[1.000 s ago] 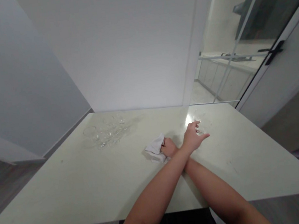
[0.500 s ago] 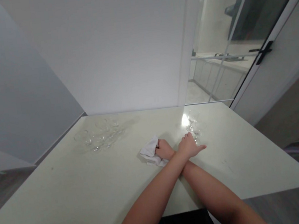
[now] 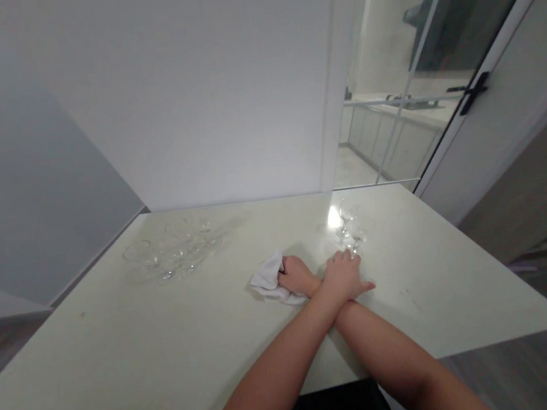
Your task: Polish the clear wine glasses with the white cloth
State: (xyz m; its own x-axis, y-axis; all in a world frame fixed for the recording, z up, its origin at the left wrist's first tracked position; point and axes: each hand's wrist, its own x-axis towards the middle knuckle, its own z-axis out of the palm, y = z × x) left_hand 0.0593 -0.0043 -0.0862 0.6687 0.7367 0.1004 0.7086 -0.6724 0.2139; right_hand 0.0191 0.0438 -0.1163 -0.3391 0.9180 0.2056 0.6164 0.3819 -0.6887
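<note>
My forearms are crossed over a white table [image 3: 137, 357], the left one on top. My right hand [image 3: 299, 277], left of the crossing, is closed on a crumpled white cloth [image 3: 267, 280] that lies against the tabletop. My left hand [image 3: 346, 276] is on the right side, its fingers apart and its thumb stuck out to the right. Just beyond its fingertips stands clear glassware [image 3: 350, 232], which looks like stemmed glasses. Whether the fingertips touch the glass I cannot tell.
Several clear glasses [image 3: 173, 252] stand in a group at the back left of the table. A white wall [image 3: 230, 103] rises behind the far edge. At the right are a glazed door with a black handle [image 3: 474, 92] and faint marks on the tabletop.
My left hand has drawn back slightly toward me, away from the glassware on the right. My right hand still grips the cloth. The camera view has shifted a little.
</note>
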